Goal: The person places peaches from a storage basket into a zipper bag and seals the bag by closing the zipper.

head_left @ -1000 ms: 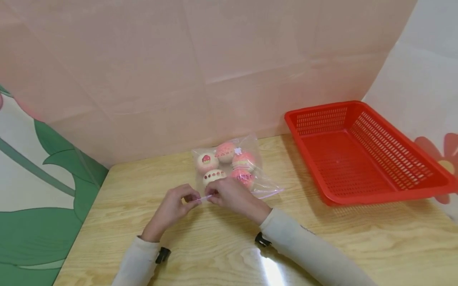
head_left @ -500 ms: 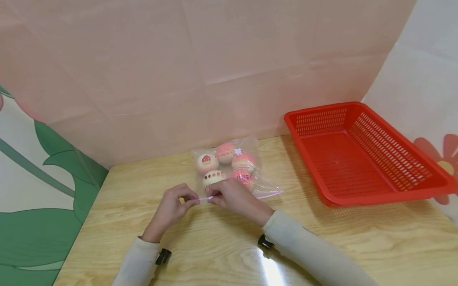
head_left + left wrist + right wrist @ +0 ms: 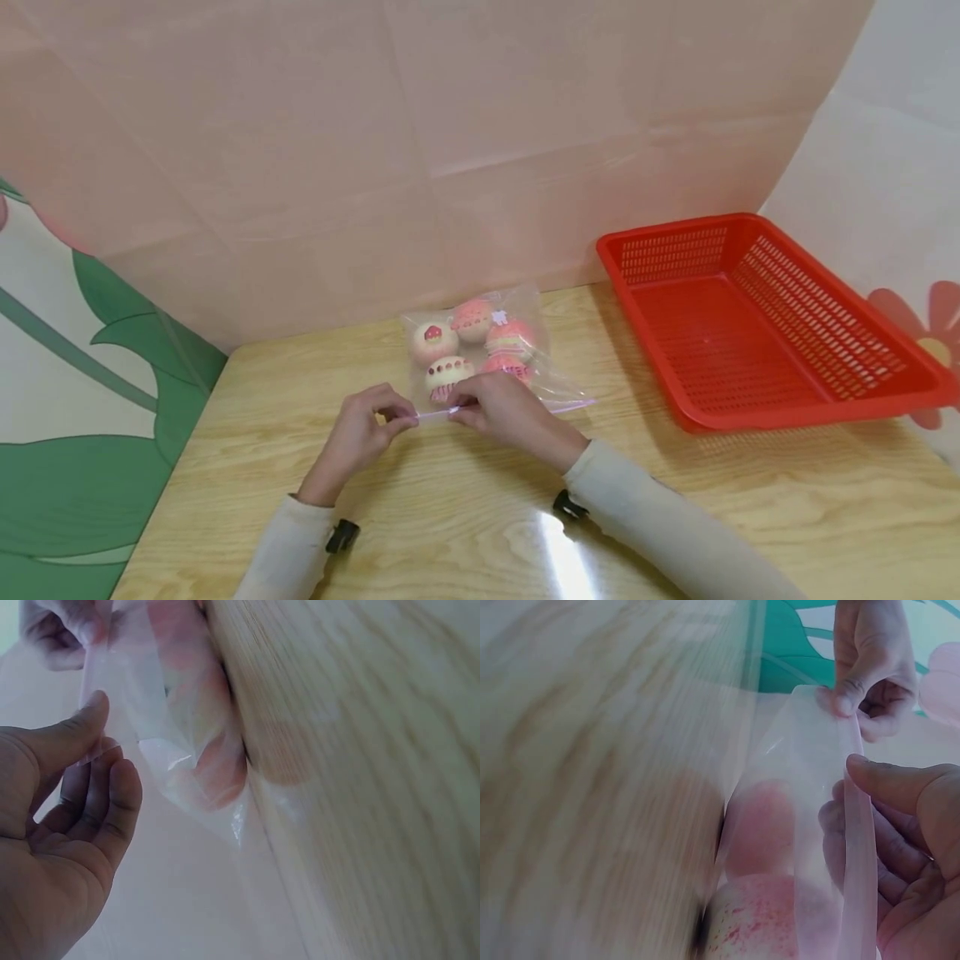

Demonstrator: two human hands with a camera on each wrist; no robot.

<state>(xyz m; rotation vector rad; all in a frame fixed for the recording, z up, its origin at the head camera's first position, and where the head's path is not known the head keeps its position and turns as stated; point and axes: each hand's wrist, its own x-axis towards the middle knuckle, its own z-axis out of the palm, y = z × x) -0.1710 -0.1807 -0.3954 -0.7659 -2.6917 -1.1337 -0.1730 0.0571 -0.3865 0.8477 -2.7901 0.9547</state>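
A clear zip bag lies on the table with several round pink-and-cream toy buns inside, some topped with red decorations. My left hand pinches the left corner of the bag's pink zip edge between thumb and fingers. Just right of it, my right hand pinches the same zip strip, its thumb on one face and fingers behind. In the right wrist view the fingers show through the clear film, and the bag's mouth edge runs between both hands. The right hand partly covers the front buns in the head view.
A red plastic basket with slotted walls stands on the wooden table at the right. A pinkish sheet hangs behind the table, and a leaf-patterned panel stands at the left.
My right hand has slid a little to the right along the zip edge, leaving more of the strip showing between the hands. The left hand stays at the corner.
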